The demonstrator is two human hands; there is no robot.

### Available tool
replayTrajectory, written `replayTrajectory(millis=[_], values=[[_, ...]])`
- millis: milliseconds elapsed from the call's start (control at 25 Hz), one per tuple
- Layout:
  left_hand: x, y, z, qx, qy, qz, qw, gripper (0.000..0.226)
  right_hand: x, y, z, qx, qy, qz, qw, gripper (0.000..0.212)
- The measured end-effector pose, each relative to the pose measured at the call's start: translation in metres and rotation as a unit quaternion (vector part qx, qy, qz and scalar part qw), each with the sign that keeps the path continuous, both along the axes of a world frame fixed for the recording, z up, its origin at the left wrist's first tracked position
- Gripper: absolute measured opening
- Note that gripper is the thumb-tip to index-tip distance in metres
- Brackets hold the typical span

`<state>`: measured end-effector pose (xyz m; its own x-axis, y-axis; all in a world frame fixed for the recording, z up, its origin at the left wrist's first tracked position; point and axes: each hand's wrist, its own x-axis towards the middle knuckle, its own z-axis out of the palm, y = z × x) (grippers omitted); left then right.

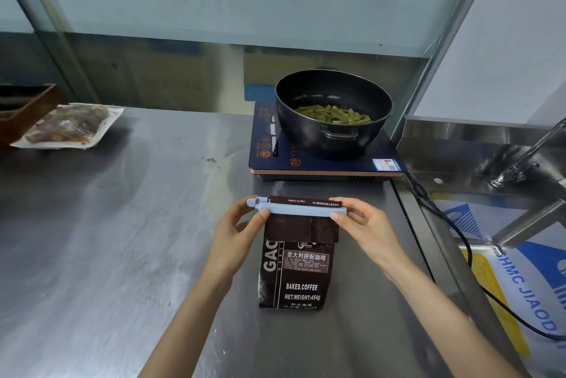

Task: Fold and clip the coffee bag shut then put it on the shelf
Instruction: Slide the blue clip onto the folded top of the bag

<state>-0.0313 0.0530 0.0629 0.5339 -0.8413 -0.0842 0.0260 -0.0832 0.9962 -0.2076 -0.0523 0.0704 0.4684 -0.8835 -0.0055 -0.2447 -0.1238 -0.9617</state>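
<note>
A dark brown coffee bag (298,279) with white print stands upright on the steel counter (122,240), its top folded over. A long light-blue sealing clip (301,210) runs across the fold. My left hand (237,232) pinches the clip's left end, thumb on the front. The clip's right end sits between the thumb and fingers of my right hand (358,221). Both hands grip the clip at the bag's top. No shelf is in view.
Behind the bag, a black pot (333,111) of green beans sits on a blue induction cooker (324,160). A vacuum-packed food pouch (67,126) and a dark wooden box (21,108) lie far left. A steel sink (477,163) with faucet (526,157) is on the right; a black cord (444,218) trails there.
</note>
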Motion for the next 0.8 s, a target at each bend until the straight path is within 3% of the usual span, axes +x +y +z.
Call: replayTrajectory(millis=[160, 280, 360, 480, 800], values=[[0.002, 0.001, -0.003, -0.01, 0.001, 0.007, 1.0, 0.025, 0.012, -0.007, 0.021, -0.165, 0.077, -0.009, 0.983, 0.037], [0.002, 0.001, -0.003, -0.017, 0.001, 0.008, 1.0, 0.025, 0.03, -0.002, 0.038, -0.235, 0.178, 0.087, 0.952, 0.048], [0.002, 0.001, -0.002, -0.021, 0.0, 0.007, 1.0, 0.025, 0.041, 0.002, 0.04, -0.245, 0.264, 0.142, 0.922, 0.053], [0.003, 0.001, -0.002, -0.025, -0.004, 0.004, 1.0, 0.024, 0.051, 0.006, 0.037, -0.246, 0.317, 0.171, 0.9, 0.051], [0.004, 0.0, -0.003, -0.039, 0.001, 0.015, 0.999, 0.015, 0.056, 0.012, 0.034, -0.247, 0.301, 0.137, 0.911, 0.034]])
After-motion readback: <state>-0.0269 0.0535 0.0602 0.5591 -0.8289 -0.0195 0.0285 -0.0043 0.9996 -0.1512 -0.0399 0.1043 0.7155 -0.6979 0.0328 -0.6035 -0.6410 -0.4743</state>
